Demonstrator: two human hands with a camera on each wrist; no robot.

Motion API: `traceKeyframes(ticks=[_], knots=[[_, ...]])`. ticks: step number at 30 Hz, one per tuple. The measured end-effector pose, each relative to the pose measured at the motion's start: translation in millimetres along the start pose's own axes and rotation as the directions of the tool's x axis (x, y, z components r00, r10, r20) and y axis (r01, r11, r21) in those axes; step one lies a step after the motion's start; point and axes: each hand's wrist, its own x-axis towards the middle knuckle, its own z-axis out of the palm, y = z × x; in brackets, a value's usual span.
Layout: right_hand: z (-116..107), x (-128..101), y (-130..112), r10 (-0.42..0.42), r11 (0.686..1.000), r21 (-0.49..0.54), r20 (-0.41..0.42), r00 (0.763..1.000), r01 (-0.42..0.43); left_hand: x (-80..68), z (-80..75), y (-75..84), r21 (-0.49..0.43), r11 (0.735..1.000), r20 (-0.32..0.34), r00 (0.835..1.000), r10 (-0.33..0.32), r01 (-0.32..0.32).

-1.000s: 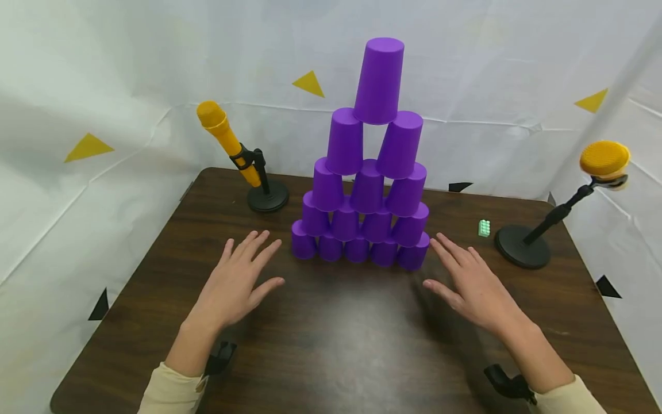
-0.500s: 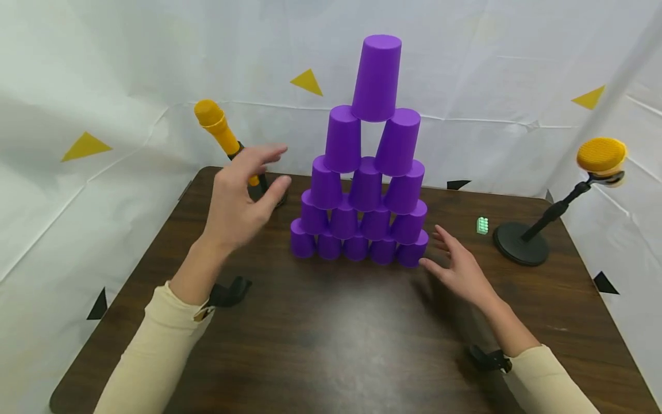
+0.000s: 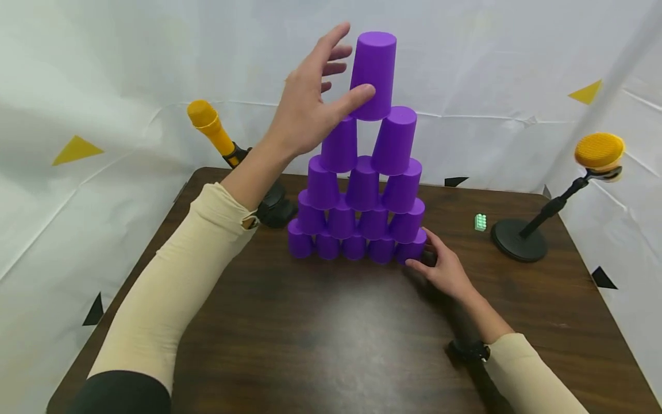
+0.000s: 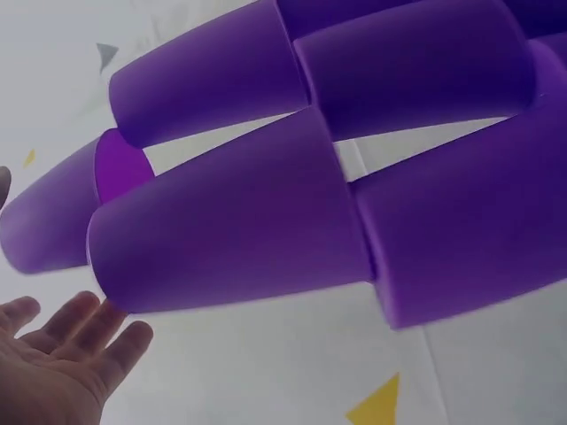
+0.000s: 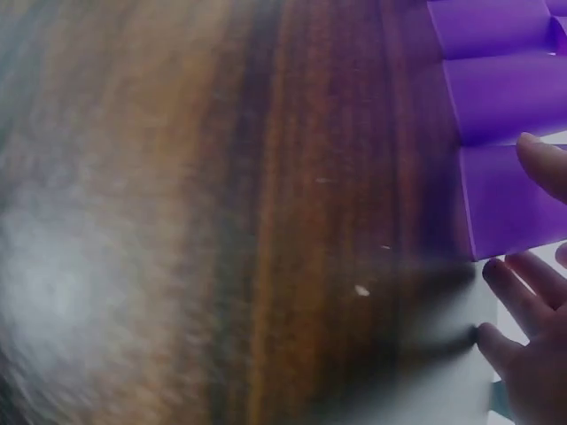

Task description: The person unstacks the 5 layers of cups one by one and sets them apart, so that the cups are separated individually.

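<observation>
Purple cups stand upside down in a five-row pyramid on the dark wooden table (image 3: 331, 345). Beside the single top cup (image 3: 380, 63), my left hand (image 3: 307, 109) is raised with fingers spread; its thumb overlaps the cup's front. The left wrist view shows its fingers (image 4: 66, 354) near that cup, with space between. Low on the right, my right hand (image 3: 449, 273) reaches the end cup (image 3: 412, 248) of the bottom row. Its thumb (image 5: 549, 168) lies over the cup's near side in the right wrist view, the other fingers loosely bent at its outer side.
A yellow microphone (image 3: 211, 127) on a black stand is behind my left forearm, partly hidden. Another yellow-topped microphone (image 3: 600, 150) on a black stand is at the right. Near it lies a small mint-green toy brick (image 3: 480, 222). White sheeting (image 3: 491, 52) hangs behind the table.
My left hand has risen from low over the table, up and rightward to the top cup. My right hand has moved slightly left, up to the bottom end cup. The pyramid keeps its shape.
</observation>
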Motion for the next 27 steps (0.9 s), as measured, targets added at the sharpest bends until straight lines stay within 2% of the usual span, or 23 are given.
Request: traceKeyframes(ticks=[3, 6, 12, 17, 20, 22, 27], knots=[[5, 0, 0, 0.005, 1.000, -0.001, 0.004, 1.000, -0.005, 10.4, 5.0, 0.5, 0.008, 1.000, 0.024, 1.000, -0.006, 0.005], [7, -2, -2, 0.020, 1.000, -0.012, 0.001, 1.000, -0.020, 14.5, 9.5, 0.0, 0.001, 1.000, 0.038, 0.999, 0.009, -0.009], [8, -4, -6, 0.037, 0.999, -0.035, 0.001, 0.999, -0.037, 13.7, 11.7, -3.9, -0.091, 0.995, -0.001, 0.999, 0.049, -0.049], [7, -3, -5, 0.041, 0.998, -0.048, 0.004, 0.999, -0.041, 11.7, 6.7, -2.6, -0.151, 0.988, -0.028, 0.999, 0.039, -0.043], [8, -3, -6, 0.044, 0.998, -0.052, 0.009, 0.999, -0.043, 8.3, -0.3, -1.6, -0.193, 0.980, -0.068, 0.997, 0.036, -0.049], [9, -2, -6, 0.046, 0.998, -0.052, 0.016, 0.999, -0.045, 4.4, -8.2, -4.3, -0.199, 0.977, -0.106, 0.993, 0.054, -0.074], [9, -1, -5, 0.044, 0.998, -0.056, 0.030, 0.999, -0.042, -22.2, -38.2, -5.9, -0.202, 0.972, -0.223, 0.972, 0.073, -0.119]])
